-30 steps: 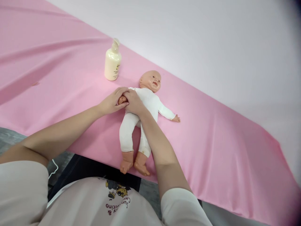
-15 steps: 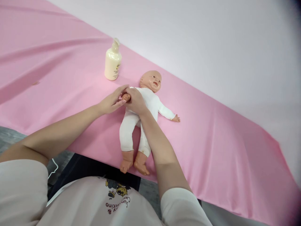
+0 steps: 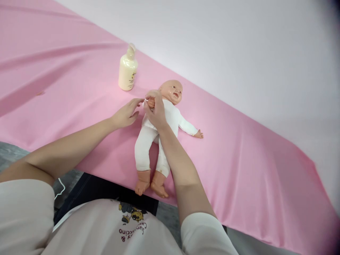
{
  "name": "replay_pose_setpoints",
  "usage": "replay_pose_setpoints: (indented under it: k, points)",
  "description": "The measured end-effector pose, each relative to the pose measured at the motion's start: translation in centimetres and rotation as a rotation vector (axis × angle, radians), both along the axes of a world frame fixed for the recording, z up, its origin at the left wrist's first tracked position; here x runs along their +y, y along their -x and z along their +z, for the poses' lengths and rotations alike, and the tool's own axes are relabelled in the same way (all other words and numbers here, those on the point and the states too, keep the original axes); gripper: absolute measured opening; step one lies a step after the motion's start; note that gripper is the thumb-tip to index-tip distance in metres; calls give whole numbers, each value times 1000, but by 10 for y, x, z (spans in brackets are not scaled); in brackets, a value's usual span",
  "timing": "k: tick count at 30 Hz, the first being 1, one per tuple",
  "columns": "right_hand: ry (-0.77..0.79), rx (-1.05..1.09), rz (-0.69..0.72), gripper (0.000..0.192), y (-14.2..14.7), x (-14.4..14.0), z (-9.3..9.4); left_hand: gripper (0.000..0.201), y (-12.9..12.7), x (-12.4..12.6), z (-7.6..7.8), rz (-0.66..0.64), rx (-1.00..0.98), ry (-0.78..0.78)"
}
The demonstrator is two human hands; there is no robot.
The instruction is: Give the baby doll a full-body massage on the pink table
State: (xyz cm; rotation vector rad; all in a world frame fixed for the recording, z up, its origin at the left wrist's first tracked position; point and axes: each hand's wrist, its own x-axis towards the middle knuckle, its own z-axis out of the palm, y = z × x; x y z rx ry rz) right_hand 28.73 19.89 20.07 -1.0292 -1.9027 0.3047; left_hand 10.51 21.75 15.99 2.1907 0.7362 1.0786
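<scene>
A baby doll point(image 3: 171, 117) in a white cloth body lies on its back on the pink cloth, head away from me and feet towards me. My right hand point(image 3: 158, 111) is wrapped round the doll's arm by its small hand point(image 3: 151, 102), over the doll's chest. My left hand point(image 3: 126, 112) is beside it, thumb and fingers apart. Its fingertips come close to the white sleeve; whether they touch it I cannot tell. The doll's other arm point(image 3: 188, 126) lies stretched out to the right.
A cream pump bottle point(image 3: 128, 72) stands upright beyond my left hand. The pink cloth point(image 3: 233, 170) has folds and hangs over the near edge. A white surface point(image 3: 239, 53) lies behind it. A white cable point(image 3: 60, 189) shows below at the left.
My right hand has shifted slightly up and away with the doll's hand. My left fingers, which were around the doll's hand, have come off it and spread apart.
</scene>
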Motion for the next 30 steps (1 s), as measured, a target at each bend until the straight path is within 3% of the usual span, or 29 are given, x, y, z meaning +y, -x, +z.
replay_pose_setpoints:
  k: [10,16,20,23,26,28,30]
  points:
    - [108,-27,82,56,1,-9,7,41,-2,-4,7,-3,76,-51]
    - [186,-4,143,52,3,-8,8,24,-2,-6,10,47,114,73]
    - [211,38,148,49,5,-9,11,33,-6,-8,9,-24,8,233]
    - [237,70,135,51,6,-10,13,43,-11,-6,4,-124,-174,467]
    - [241,111,77,55,5,-9,13,41,-13,0,2,-228,-295,706]
    - [229,102,39,54,4,-6,10,50,-10,4,4,-273,-301,753]
    - [225,75,11,50,3,-1,7,65,-6,7,9,-261,-290,694]
